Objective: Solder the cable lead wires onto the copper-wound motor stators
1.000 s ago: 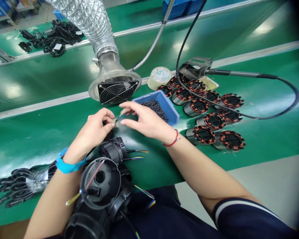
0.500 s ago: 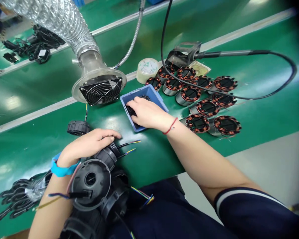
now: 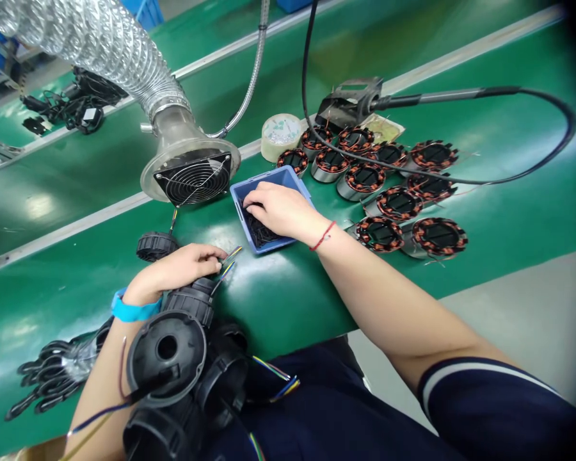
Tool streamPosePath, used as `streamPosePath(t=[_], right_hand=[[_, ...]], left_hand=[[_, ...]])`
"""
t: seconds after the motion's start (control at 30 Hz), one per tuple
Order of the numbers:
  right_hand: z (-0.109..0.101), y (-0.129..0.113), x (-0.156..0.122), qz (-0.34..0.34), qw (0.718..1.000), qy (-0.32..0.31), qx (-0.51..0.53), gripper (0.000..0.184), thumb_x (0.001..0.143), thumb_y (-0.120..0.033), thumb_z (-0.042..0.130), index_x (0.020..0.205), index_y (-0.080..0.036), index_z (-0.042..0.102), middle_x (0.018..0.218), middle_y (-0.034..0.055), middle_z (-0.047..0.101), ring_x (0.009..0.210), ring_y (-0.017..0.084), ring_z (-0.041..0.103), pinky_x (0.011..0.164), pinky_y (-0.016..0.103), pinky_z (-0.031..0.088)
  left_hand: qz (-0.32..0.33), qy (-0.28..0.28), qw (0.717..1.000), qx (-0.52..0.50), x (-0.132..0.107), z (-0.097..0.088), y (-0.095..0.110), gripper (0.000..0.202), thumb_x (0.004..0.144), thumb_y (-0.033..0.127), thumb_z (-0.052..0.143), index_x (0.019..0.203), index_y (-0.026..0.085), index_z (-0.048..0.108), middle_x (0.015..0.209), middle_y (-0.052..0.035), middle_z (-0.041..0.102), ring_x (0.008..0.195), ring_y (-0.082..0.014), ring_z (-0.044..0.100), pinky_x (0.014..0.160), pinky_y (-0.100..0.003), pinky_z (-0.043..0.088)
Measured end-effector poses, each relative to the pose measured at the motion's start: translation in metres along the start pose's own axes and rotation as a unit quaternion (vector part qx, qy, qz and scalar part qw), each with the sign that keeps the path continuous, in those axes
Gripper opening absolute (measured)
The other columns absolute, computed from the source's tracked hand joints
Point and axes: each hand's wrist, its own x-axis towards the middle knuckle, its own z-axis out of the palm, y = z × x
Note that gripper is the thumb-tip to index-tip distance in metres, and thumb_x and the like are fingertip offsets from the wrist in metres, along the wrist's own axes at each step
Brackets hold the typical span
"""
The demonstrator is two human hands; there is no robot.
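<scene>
My right hand (image 3: 281, 208) reaches into a small blue bin (image 3: 281, 244) of thin black pieces (image 3: 262, 232). Its thumb and fingers are drawn together at the bin's left side. What lies between the fingertips is too small to make out. My left hand (image 3: 189, 266) rests beside a black round motor housing (image 3: 189, 302), its thumb and forefinger closed on wires (image 3: 233, 254) with coloured ends. A second set of wires (image 3: 227, 272) sticks up just below. More black housings, one with a round hole in its face (image 3: 144, 355), lie against my left forearm.
Several copper-wound stators (image 3: 398, 203) stand right of the bin, with a tape roll (image 3: 281, 136) behind. A fan (image 3: 196, 179) on a foil duct (image 3: 129, 54) hangs over the bench. A black cable (image 3: 557, 128) loops above the stators. Coiled cords (image 3: 62, 371) lie at left.
My left thumb and forefinger have closed at the wires, whose ends now point more upward. My right hand has lifted slightly in the bin, showing more black pieces. The view has shifted a little.
</scene>
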Motion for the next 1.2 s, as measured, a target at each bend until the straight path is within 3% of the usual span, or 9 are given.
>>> streamPosePath(t=[0.1,0.17,0.27,0.33,0.47,0.63,0.77,1.03,1.2], right_hand=[[0.000,0.003,0.001,0.002,1.000,0.012,0.027,0.022,0.093,-0.022,0.052,0.102,-0.020,0.071,0.108,0.0068,0.066,0.102,0.022,0.063,0.088,0.033,0.045],[-0.001,0.004,0.001,0.004,0.999,0.019,0.043,0.019,0.091,-0.021,0.054,0.099,-0.019,0.072,0.104,0.0068,0.068,0.095,0.021,0.063,0.085,0.033,0.045],[-0.002,0.005,0.002,0.004,0.994,0.029,0.109,0.017,0.088,-0.016,0.057,0.095,-0.017,0.072,0.097,0.0051,0.071,0.086,0.018,0.064,0.081,0.031,0.045],[-0.002,0.007,0.003,0.012,0.983,0.039,0.180,0.014,0.086,-0.013,0.059,0.091,-0.016,0.071,0.089,0.0029,0.072,0.080,0.016,0.064,0.076,0.028,0.046],[-0.001,0.006,0.006,0.049,0.935,0.051,0.348,0.008,0.082,-0.009,0.061,0.080,-0.015,0.066,0.074,-0.0001,0.068,0.068,0.012,0.063,0.069,0.025,0.047],[-0.006,-0.009,0.003,0.102,0.851,0.048,0.512,0.011,0.079,-0.006,0.061,0.072,-0.015,0.060,0.062,-0.0022,0.064,0.059,0.009,0.062,0.060,0.020,0.048],[-0.006,-0.024,-0.005,0.077,0.798,0.023,0.597,0.006,0.077,-0.013,0.066,0.075,-0.015,0.061,0.070,-0.0002,0.069,0.063,0.010,0.067,0.060,0.020,0.051],[0.002,-0.039,-0.013,0.047,0.798,0.017,0.600,0.013,0.079,-0.023,0.072,0.080,-0.016,0.060,0.079,0.0010,0.070,0.072,0.011,0.070,0.065,0.021,0.054],[0.003,-0.038,-0.012,0.042,0.796,0.018,0.604,0.008,0.080,-0.020,0.068,0.080,-0.017,0.060,0.076,0.0000,0.070,0.071,0.010,0.070,0.064,0.020,0.054]], left_hand=[[0.002,0.006,0.999,-0.035,0.001,0.001,0.000,0.040,0.084,0.050,0.055,0.094,0.016,0.073,0.089,-0.0041,0.073,0.080,-0.0193,0.062,0.076,-0.030,0.046],[0.002,0.089,0.995,-0.053,0.000,0.003,0.000,0.036,0.084,0.047,0.055,0.085,0.016,0.073,0.086,-0.0048,0.073,0.078,-0.0191,0.062,0.076,-0.030,0.046],[0.037,0.250,0.968,-0.007,-0.002,0.005,0.000,0.031,0.085,0.040,0.054,0.086,0.016,0.074,0.087,-0.0064,0.072,0.081,-0.0201,0.063,0.077,-0.030,0.046],[0.084,0.306,0.947,0.049,-0.003,0.006,0.002,0.031,0.087,0.038,0.052,0.088,0.015,0.074,0.089,-0.0079,0.071,0.085,-0.0208,0.064,0.079,-0.030,0.046],[0.127,0.293,0.945,0.070,-0.002,0.009,0.003,0.032,0.089,0.037,0.052,0.096,0.015,0.073,0.092,-0.0079,0.072,0.084,-0.0205,0.065,0.078,-0.029,0.047],[0.084,0.298,0.950,-0.024,0.000,0.012,-0.001,0.035,0.090,0.046,0.053,0.097,0.017,0.073,0.094,-0.0057,0.075,0.087,-0.0210,0.066,0.076,-0.028,0.047],[0.064,0.295,0.949,-0.096,0.000,0.012,-0.002,0.033,0.087,0.046,0.057,0.092,0.017,0.072,0.089,-0.0037,0.074,0.083,-0.0197,0.064,0.074,-0.027,0.046],[0.064,0.285,0.948,-0.124,-0.001,0.010,-0.002,0.032,0.086,0.045,0.059,0.088,0.016,0.071,0.085,-0.0028,0.072,0.078,-0.0170,0.060,0.071,-0.026,0.044],[0.065,0.286,0.949,-0.115,0.000,0.011,-0.004,0.034,0.085,0.047,0.059,0.088,0.015,0.071,0.083,-0.0030,0.071,0.077,-0.0173,0.060,0.070,-0.026,0.044]])
